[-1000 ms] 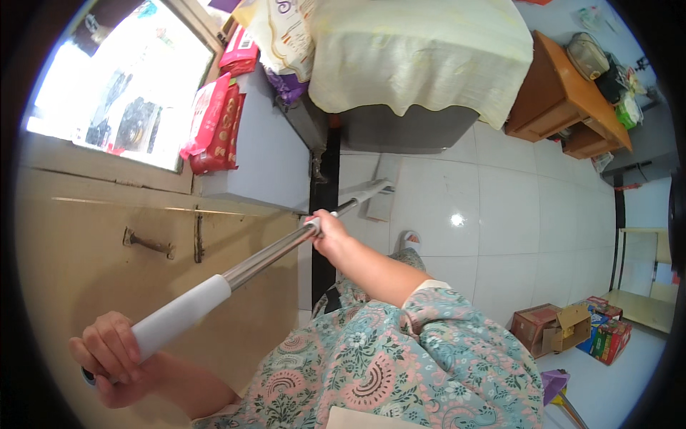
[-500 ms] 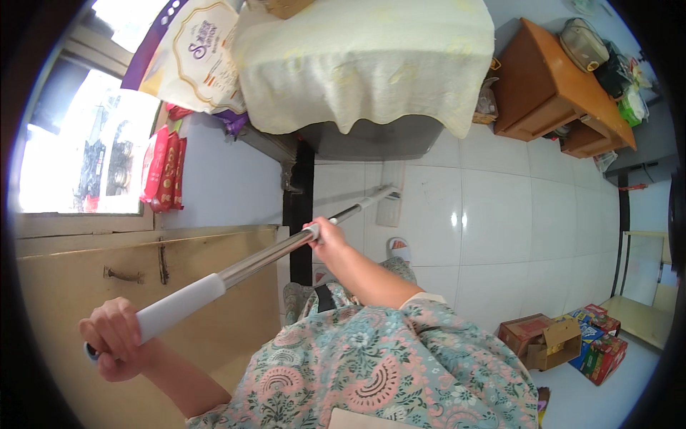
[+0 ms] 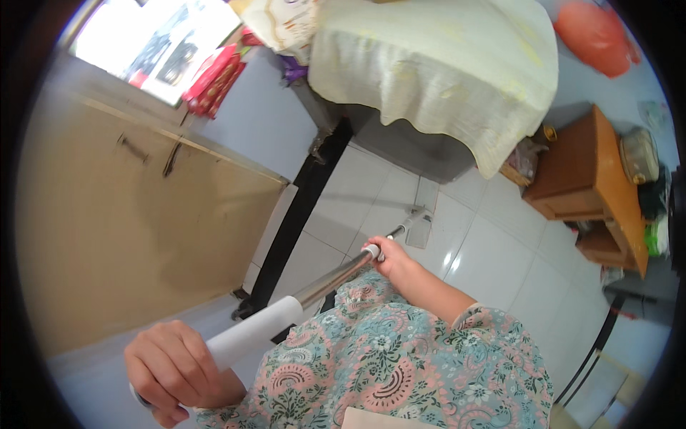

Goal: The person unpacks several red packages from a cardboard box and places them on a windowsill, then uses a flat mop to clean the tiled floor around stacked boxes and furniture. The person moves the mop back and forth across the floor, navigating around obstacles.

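Observation:
A flat mop with a metal pole [image 3: 333,277] slants across the view, from lower left up to the floor in the middle. My left hand [image 3: 175,368] is closed around the end of its white grip [image 3: 254,333]. Farther along, my right hand [image 3: 388,255] wraps the pole by a white collar. The pale, narrow mop head [image 3: 419,234] lies on the white tiles, close to a dark grey cabinet [image 3: 411,146] under a cream cloth.
A cream cloth [image 3: 429,71] hangs over the grey cabinet. On the left are a tan door [image 3: 157,214], a black floor strip [image 3: 296,225] and red packets [image 3: 214,80] by the window. An orange-brown wooden cabinet [image 3: 572,168] stands at the right, below a red bag [image 3: 597,36].
My view has turned, so the room appears tilted clockwise. Both hands keep their hold on the mop. In the picture, the mop head sits lower and farther right, still by the grey cabinet.

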### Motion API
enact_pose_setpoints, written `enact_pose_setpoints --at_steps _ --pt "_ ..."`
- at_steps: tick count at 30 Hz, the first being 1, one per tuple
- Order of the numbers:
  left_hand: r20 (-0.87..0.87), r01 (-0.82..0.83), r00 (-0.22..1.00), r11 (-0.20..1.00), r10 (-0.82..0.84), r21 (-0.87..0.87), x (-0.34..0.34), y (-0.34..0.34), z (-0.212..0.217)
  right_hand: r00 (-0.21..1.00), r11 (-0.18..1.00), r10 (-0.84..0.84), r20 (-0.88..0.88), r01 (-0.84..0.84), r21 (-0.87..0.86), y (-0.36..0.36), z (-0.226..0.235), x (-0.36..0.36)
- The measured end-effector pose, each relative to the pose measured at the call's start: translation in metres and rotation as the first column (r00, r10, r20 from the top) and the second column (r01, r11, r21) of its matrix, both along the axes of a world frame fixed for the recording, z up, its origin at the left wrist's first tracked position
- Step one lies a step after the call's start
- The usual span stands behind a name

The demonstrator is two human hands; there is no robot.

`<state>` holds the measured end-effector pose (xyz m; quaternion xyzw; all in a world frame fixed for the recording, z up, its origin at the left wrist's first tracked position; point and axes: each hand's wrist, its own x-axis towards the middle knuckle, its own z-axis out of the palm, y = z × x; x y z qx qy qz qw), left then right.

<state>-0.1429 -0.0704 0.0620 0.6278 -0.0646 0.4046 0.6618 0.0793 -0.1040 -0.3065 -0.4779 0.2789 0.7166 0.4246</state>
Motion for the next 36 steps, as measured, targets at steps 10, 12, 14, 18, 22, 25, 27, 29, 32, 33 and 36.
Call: enact_pose_setpoints --at_steps 10,12,14,18,22,25,27,29,32,33,36 --pt "0.164 -0.867 0.366 0.399 0.916 -0.299 -0.068 -0.219 0.025 0.966 0.992 0.058 -0.250 -0.027 0.125 -0.063 0.052 -0.103" --pt "0.130 -0.891 0.338 0.361 0.932 -0.274 -0.064 -0.251 0.027 0.963 0.987 0.104 -0.250 -0.069 0.144 -0.072 0.059 -0.120" --pt "0.111 -0.861 0.464 0.477 0.879 -0.174 -0.068 -0.265 0.026 0.955 0.972 0.153 -0.253 -0.098 0.214 -0.075 0.054 -0.118" --pt "0.039 -0.581 0.810 0.790 0.586 0.197 -0.074 -0.266 0.007 0.958 0.979 0.158 -0.238 -0.120 0.165 -0.071 0.034 -0.122" --pt "-0.268 -0.649 0.684 0.734 0.678 0.201 -0.049 -0.280 0.001 0.928 0.956 0.265 -0.263 -0.217 0.198 -0.050 -0.010 -0.124" --pt "-0.417 -0.887 0.426 0.462 0.803 -0.018 -0.024 -0.238 -0.049 0.911 0.893 0.405 0.076 -0.412 0.182 -0.004 -0.036 -0.101" --pt "-0.310 -0.901 0.426 0.430 0.850 -0.059 -0.017 -0.222 -0.061 0.819 0.806 0.515 0.254 -0.563 0.180 0.016 -0.049 -0.108" --pt "-0.270 -0.916 0.400 0.391 0.876 -0.091 -0.021 -0.211 -0.067 0.675 0.699 0.609 0.416 -0.705 0.120 0.022 -0.055 -0.115" --pt "-0.293 -0.950 0.309 0.306 0.905 -0.058 -0.038 -0.221 -0.065 0.418 0.462 0.760 0.497 -0.886 0.038 0.020 -0.033 -0.130" --pt "-0.280 -0.956 0.294 0.279 0.914 -0.091 -0.042 -0.228 -0.062 0.397 0.435 0.781 0.482 -0.900 0.036 0.013 -0.026 -0.135" --pt "-0.294 -0.949 0.312 0.309 0.903 -0.058 -0.055 -0.277 -0.023 0.293 0.279 0.877 0.380 -0.956 0.094 -0.038 0.001 -0.166"
